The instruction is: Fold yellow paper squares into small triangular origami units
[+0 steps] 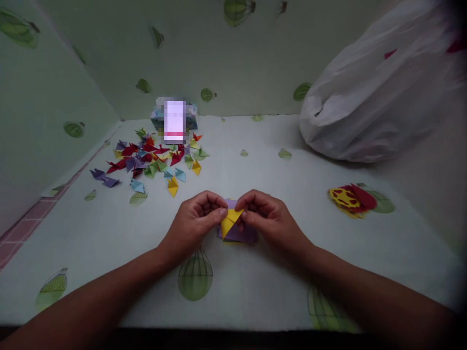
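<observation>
A small folded yellow origami paper (230,221) is held up between both hands, its point toward me. My left hand (200,216) pinches its left corner between thumb and fingers. On the opposite corner, the thumb and index finger of my right hand (268,214) close in the same way. Beneath the held piece lies a stack of square paper sheets (244,235), purple on top with a yellow edge showing below. Both hands hover just over this stack, which they partly cover.
Many folded paper cranes (146,158) in several colours lie scattered at the back left. Behind them a bright-screened phone (174,121) leans on a box (192,116). A large white plastic bag (365,97) stands back right, with yellow and red paper cutouts (352,199) in front.
</observation>
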Motion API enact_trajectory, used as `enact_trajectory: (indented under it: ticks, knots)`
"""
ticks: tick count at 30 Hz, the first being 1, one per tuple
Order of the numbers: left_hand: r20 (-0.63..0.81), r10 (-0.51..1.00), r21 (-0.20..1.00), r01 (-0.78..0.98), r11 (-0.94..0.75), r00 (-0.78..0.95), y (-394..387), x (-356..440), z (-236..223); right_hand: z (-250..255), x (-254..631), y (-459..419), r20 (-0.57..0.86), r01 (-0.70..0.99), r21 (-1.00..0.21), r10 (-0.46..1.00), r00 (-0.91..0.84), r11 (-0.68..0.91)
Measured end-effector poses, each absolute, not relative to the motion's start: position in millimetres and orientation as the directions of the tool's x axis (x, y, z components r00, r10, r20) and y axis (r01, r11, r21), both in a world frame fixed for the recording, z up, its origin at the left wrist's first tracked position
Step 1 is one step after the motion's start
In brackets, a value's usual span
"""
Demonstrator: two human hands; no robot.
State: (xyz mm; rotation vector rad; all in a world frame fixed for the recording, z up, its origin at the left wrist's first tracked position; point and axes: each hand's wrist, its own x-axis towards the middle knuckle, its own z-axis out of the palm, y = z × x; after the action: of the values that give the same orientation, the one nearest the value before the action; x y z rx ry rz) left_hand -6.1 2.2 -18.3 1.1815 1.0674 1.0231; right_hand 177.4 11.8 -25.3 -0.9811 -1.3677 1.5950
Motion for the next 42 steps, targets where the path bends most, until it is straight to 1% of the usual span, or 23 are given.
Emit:
enact_trajectory:
  ticks: [5, 8, 10, 15, 18, 31, 35, 42]
  knots:
    - [-0.075, 0.986, 0.994, -0.066, 0.085, 0.149, 4, -7, -19, -26, 179, 14, -0.003, -0.126, -0.99, 0.917, -0.399, -0.058]
    - [-0.076, 0.987, 0.995, -0.057, 0.085, 0.143, 4, -7, -18, -28, 181, 14, -0.009, -0.139, -0.988, 0.911, -0.411, -0.073]
    - [-0.075, 0.987, 0.995, -0.049, 0.083, 0.144, 4, -7, -18, -28, 181, 14, -0.046, -0.123, -0.987, 0.905, -0.423, -0.107]
    - [-0.076, 0.981, 0.995, -0.046, 0.086, 0.178, 5, -8, -20, -26, 180, 14, -0.194, 0.008, -0.977, 0.863, -0.466, -0.215]
    - [-0.083, 0.975, 0.994, -0.053, 0.096, 0.204, 5, -9, -22, -25, 180, 14, -0.223, 0.017, -0.97, 0.864, -0.451, -0.242]
    - [-0.152, 0.955, 0.977, -0.109, 0.185, 0.254, 7, -11, -27, -18, 180, 14, -0.165, 0.089, -0.986, 0.885, -0.436, -0.141]
    - [-0.141, 0.958, 0.979, -0.106, 0.172, 0.251, 7, -10, -28, -17, 180, 14, -0.154, 0.132, -0.985, 0.891, -0.428, -0.107]
    - [-0.133, 0.954, 0.98, -0.109, 0.167, 0.268, 7, -12, -28, -18, 181, 11, -0.153, 0.139, -0.985, 0.894, -0.42, -0.104]
